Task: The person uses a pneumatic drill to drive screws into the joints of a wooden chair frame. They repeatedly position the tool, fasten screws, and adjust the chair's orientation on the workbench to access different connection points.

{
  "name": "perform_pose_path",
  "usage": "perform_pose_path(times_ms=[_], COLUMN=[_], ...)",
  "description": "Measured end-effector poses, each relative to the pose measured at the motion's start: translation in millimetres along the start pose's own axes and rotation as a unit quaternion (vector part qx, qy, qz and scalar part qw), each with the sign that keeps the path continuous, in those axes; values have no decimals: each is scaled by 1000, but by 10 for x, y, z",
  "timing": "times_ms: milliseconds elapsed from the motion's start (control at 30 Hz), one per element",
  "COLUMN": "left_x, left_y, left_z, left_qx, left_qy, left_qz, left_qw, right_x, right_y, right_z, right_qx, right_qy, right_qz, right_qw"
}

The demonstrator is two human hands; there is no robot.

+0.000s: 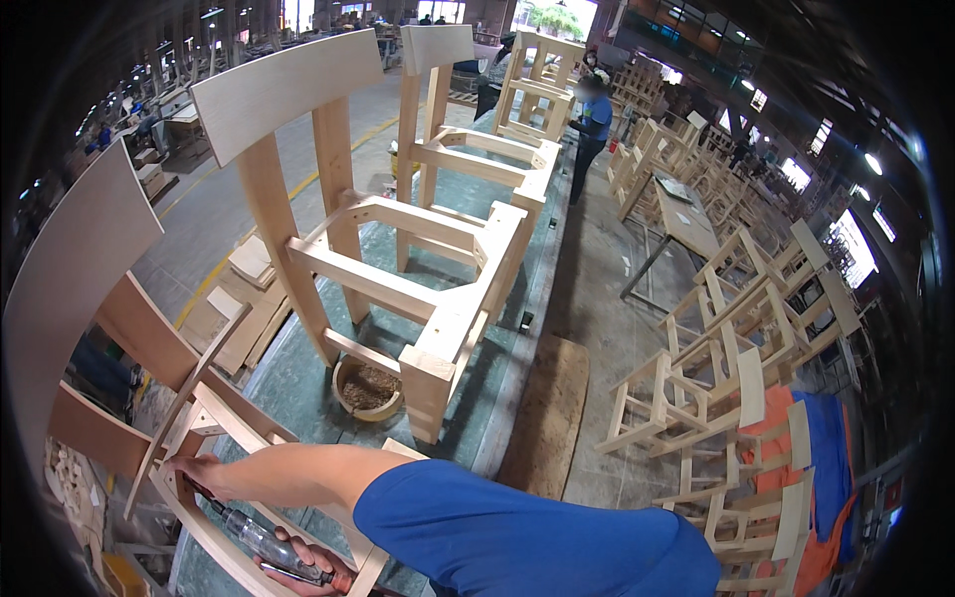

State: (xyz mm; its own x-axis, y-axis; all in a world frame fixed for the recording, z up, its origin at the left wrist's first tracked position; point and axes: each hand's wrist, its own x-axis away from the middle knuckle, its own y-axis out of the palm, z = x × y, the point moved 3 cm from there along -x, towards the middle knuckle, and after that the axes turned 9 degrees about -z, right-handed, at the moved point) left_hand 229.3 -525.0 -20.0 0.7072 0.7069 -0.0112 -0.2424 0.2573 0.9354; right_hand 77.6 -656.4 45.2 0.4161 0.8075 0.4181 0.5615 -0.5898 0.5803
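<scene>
My left hand is wrapped round a grey cylindrical power screwdriver low in the picture. Its dark front end points up and left, into a pale wooden chair frame that lies tilted on the bench. From the right, my right arm in a blue sleeve reaches across above the tool. The right hand is closed at the frame's inner corner, beside the tool's tip. What its fingers pinch is hidden. Close by, a curved backrest board rises at the left.
Unfinished chairs stand in a row along the green bench. Between the nearest one's legs sits a round tub of small brown pieces. A co-worker in blue stands farther along. More chair frames fill the floor at right.
</scene>
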Motion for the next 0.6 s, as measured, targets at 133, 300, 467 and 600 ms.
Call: perform_pose_path(times_ms=[133, 300, 467, 600], left_x=[16, 46, 62, 69], left_y=[-33, -34, -91, -97], left_z=[63, 18, 128, 128], left_qx=[-6, -5, -12, -11], left_qy=[15, 3, 18, 12], left_qz=[3, -4, 3, 4], left_qw=[1000, 1000, 1000, 1000], right_x=[-36, -91, -25, -17], right_y=[52, -65, 69, 23], right_z=[36, -1, -2, 11], right_qx=[-5, -14, -2, -5], right_qy=[21, 12, 13, 20], right_qz=[-6, 14, 9, -7], right_qw=[1000, 1000, 1000, 1000])
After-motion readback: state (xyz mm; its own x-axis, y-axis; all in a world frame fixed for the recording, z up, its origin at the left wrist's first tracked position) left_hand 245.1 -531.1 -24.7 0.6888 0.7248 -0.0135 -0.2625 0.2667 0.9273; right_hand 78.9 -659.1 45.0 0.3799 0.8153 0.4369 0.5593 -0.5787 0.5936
